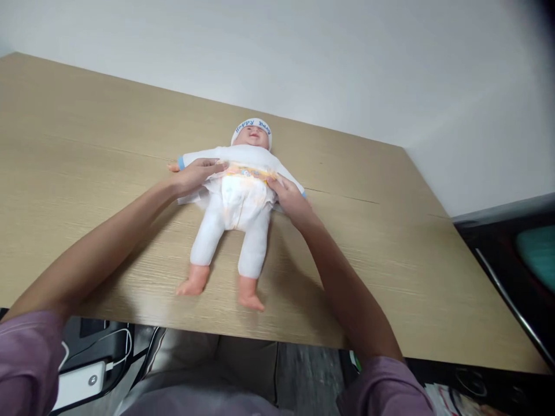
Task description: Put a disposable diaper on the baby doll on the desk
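Observation:
A baby doll [254,138] lies on its back, head away from me, in a white outfit and a cap lettered in blue. Around its hips sits a white diaper [243,199] with an orange and yellow printed waistband. My left hand [199,175] is closed at the waistband's left side, thumb and fingertips on the edge. On the other side my right hand [289,198] pinches the diaper's right edge near the waistband. White diaper material spreads out beneath both hands. The doll's legs lie apart, bare feet toward me.
The doll rests on a wooden table [373,277] that meets a white wall [303,63]. A white power bank [80,384] with a cable lies on a black surface below at left. A dark object with a shiny edge [511,306] stands at right.

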### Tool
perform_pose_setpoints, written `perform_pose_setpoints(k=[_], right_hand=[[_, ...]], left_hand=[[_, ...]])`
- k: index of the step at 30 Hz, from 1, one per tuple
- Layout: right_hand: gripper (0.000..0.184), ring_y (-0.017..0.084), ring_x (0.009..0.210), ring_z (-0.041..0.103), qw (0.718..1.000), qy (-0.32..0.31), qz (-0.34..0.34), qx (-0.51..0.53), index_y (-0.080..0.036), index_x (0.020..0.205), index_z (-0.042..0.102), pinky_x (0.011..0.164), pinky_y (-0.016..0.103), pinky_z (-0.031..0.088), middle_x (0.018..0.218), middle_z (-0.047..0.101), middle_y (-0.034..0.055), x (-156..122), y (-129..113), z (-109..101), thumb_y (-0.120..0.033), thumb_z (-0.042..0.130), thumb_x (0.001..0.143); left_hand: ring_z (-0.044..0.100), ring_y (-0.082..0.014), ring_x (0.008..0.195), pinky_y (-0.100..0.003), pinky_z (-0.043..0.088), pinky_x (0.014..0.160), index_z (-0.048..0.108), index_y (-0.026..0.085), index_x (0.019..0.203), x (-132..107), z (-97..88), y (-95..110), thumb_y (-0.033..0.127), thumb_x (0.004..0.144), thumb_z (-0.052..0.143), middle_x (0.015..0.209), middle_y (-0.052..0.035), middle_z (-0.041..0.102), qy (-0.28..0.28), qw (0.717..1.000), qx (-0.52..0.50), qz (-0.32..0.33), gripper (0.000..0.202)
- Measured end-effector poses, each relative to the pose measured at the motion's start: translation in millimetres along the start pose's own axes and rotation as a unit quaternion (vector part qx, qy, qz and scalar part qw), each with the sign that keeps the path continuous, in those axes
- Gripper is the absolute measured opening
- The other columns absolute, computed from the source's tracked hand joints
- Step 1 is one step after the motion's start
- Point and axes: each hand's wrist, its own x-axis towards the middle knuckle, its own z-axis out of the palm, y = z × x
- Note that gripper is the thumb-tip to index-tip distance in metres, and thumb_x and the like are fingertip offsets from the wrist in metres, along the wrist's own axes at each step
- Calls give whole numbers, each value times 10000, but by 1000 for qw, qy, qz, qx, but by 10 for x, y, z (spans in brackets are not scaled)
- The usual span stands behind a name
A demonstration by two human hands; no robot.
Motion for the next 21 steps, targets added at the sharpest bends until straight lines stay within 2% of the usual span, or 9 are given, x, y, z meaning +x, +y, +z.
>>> perform_pose_setpoints(k=[3, 7, 10, 13, 16, 19, 21], right_hand=[[614, 267, 917, 722, 999, 26, -8, -36, -255, 1078, 758, 855, 403, 628, 1000, 804, 54, -225, -44, -125, -855, 644, 1010], [560, 237, 789, 700, 985, 137, -27, -101, -243, 1128, 752, 750, 375, 599, 951, 796, 60, -439, 41, -249, -784, 702, 994], [472, 221, 740, 675, 976, 165, -35, -139, -229, 1161, 749, 742, 378, 590, 966, 795, 71, -653, 164, -274, -679, 649, 1058], [399, 257, 821, 696, 964, 169, -45, -199, -229, 1113, 741, 884, 447, 610, 966, 786, 82, -833, 284, -233, -611, 633, 1076], [371, 308, 953, 704, 952, 163, -42, -257, -249, 1030, 709, 1017, 508, 586, 938, 762, 90, -888, 363, -167, -613, 644, 1061], [335, 315, 948, 682, 947, 168, -15, -273, -265, 995, 653, 1001, 499, 571, 879, 712, 66, -856, 389, -131, -596, 690, 1032], [331, 299, 894, 673, 951, 168, 28, -259, -272, 974, 614, 951, 469, 563, 841, 688, 39, -829, 387, -130, -574, 749, 994]], left_hand=[[776, -290, 931, -424, 598, 846, 831, 222, 1021, -159, -76, 73, 681, 933, 875, 1023, -111, 818, -24, 999, 31, -24, 469], [764, -254, 991, -418, 606, 938, 826, 253, 1179, -146, -320, 213, 484, 922, 891, 1171, -92, 837, 63, 993, 102, -8, 351], [747, -260, 1077, -449, 602, 1015, 783, 246, 1189, -166, -304, 372, 466, 986, 793, 1294, -99, 824, 126, 973, 187, 46, 300], [711, -293, 1192, -489, 577, 1082, 755, 232, 1222, -233, 36, 519, 480, 1079, 655, 1370, -120, 788, 161, 921, 317, 162, 304], [658, -336, 1331, -544, 499, 1203, 750, 222, 1266, -259, 552, 574, 489, 1116, 576, 1392, -131, 766, 98, 864, 417, 263, 352], [613, -386, 1389, -590, 442, 1229, 771, 226, 1280, -220, 967, 516, 525, 1112, 576, 1398, -140, 760, 32, 825, 484, 292, 395], [584, -431, 1393, -632, 425, 1205, 788, 227, 1298, -184, 1106, 442, 545, 1080, 627, 1433, -155, 747, 27, 808, 520, 276, 417]])
